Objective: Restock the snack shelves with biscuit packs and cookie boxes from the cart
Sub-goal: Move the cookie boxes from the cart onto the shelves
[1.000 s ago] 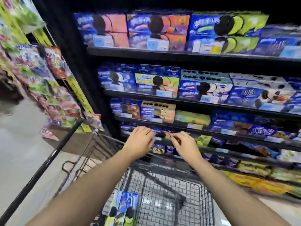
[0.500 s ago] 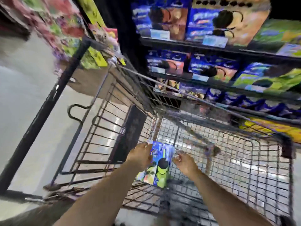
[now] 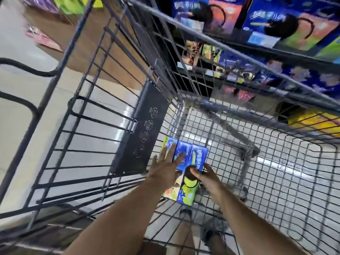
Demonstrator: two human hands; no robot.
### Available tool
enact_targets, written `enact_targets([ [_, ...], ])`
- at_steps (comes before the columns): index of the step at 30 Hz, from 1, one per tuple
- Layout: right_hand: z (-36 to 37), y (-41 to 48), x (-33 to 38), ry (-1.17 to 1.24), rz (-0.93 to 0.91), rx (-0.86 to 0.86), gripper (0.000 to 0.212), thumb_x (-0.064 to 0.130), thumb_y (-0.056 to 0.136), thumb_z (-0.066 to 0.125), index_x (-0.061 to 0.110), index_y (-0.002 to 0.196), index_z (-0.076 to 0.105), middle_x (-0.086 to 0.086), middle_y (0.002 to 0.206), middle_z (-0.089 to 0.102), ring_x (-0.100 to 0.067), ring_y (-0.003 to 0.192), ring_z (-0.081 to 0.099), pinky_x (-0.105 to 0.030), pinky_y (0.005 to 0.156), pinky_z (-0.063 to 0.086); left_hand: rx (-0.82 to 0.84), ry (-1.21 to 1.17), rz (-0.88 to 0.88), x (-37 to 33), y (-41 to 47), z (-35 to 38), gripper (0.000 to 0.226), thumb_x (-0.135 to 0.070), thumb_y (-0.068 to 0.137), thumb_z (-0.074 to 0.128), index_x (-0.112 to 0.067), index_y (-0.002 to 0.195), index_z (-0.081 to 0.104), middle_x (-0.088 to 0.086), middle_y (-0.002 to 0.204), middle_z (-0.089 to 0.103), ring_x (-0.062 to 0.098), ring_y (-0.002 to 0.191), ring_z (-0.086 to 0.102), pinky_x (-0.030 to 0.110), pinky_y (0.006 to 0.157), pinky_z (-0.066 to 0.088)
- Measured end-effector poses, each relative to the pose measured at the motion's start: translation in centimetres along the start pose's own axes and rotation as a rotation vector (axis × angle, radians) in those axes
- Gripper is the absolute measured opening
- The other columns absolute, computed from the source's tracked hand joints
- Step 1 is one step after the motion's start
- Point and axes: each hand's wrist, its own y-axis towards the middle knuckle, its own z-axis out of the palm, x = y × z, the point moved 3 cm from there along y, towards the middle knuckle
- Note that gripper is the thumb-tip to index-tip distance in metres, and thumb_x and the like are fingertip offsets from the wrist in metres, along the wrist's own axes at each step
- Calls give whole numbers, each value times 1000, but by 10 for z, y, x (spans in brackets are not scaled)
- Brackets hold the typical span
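Note:
A few blue and green cookie boxes lie side by side on the wire floor of the cart, against its left corner. My left hand lies flat on top of the left boxes with the fingers spread and straight. My right hand is at the right side of the rightmost box, thumb on its top face and fingers down its side. Both forearms reach down into the basket.
The cart's folded child seat with a dark plastic flap stands left of the boxes. Beyond the cart's far rim, dark shelves hold blue cookie boxes. A brown cardboard display base and pale floor are to the left.
A second ago both hands were at a shelf front. They have dropped into the cart, and my view has tilted down. My left hand has since flattened onto the boxes.

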Motion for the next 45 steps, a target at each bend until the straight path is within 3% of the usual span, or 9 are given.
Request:
enact_targets([
  [6, 3, 5, -3, 216, 64, 84, 96, 56, 57, 90, 44, 140, 44, 6, 129, 66, -23, 124, 56, -61, 103, 44, 1, -30, -11, -2, 3, 0, 82, -53, 98, 51, -47, 155, -9, -5, 161, -35, 27, 153, -19, 56, 120, 12],
  [10, 9, 2, 1, 266, 25, 101, 74, 44, 51, 91, 48, 114, 52, 8, 102, 77, -16, 93, 73, -36, 61, 57, 22, -20, -17, -3, 2, -3, 85, -54, 98, 53, -45, 156, -9, -3, 161, -35, 29, 153, -18, 57, 120, 12],
  [18, 4, 1, -4, 207, 24, 119, 97, 48, 58, 90, 39, 138, 38, 0, 135, 60, -28, 129, 50, -61, 113, 32, 39, -12, -23, -1, 1, -6, 94, -46, 96, 61, -44, 156, -11, -3, 161, -35, 28, 153, -19, 54, 121, 17],
  [24, 6, -10, 0, 183, -24, 145, 118, 54, 44, 96, 42, 143, 33, 3, 133, 64, -24, 125, 58, -56, 108, 41, 60, 5, -19, 0, 3, -10, 82, -31, 99, 53, -44, 157, -4, -4, 163, -30, 28, 154, -14, 54, 121, 16],
  [26, -2, -21, 7, 211, -31, 167, 86, 47, 58, 93, 51, 127, 43, 9, 124, 69, -19, 119, 62, -59, 103, 44, 57, -36, -12, -2, 2, -19, 68, -35, 103, 45, -41, 158, 5, -1, 167, -18, 27, 155, -2, 53, 122, 19],
  [28, -18, -37, 17, 215, -52, 195, 67, 43, 63, 91, 55, 114, 48, 13, 113, 73, -9, 103, 69, -51, 91, 52, 7, -180, -46, -9, -3, -36, 57, -37, 105, 40, -35, 158, 21, 6, 168, 10, 28, 152, 19, 46, 120, 27],
  [31, -54, -79, 43, 191, -48, 167, 98, 54, 57, 90, 48, 140, 39, 9, 132, 63, -16, 116, 61, -45, 91, 51, -35, -684, -176, -33, -18, -74, 53, -45, 103, 43, -30, 153, 38, 19, 149, 48, 34, 131, 52, 41, 107, 44],
  [37, -127, -195, 118, 65, -137, 195, 84, 64, 54, 84, 25, 126, 63, -9, 115, 74, -29, 110, 69, -49, 102, 51, 71, -1372, -73, -116, -91, -187, 95, -83, 68, 66, -49, 149, 31, -2, 154, 40, 25, 125, 50, 49, 93, 53],
  [45, -185, -360, 193, -70, -293, 344, 62, 54, 62, 88, 15, 110, 75, -11, 117, 72, -24, 94, 69, -42, 103, 47, -1, -1507, 222, -215, -189, -317, 46, -38, 99, 60, -13, 136, 52, 16, 123, 67, 30, 99, 67, 40, 82, 55],
])
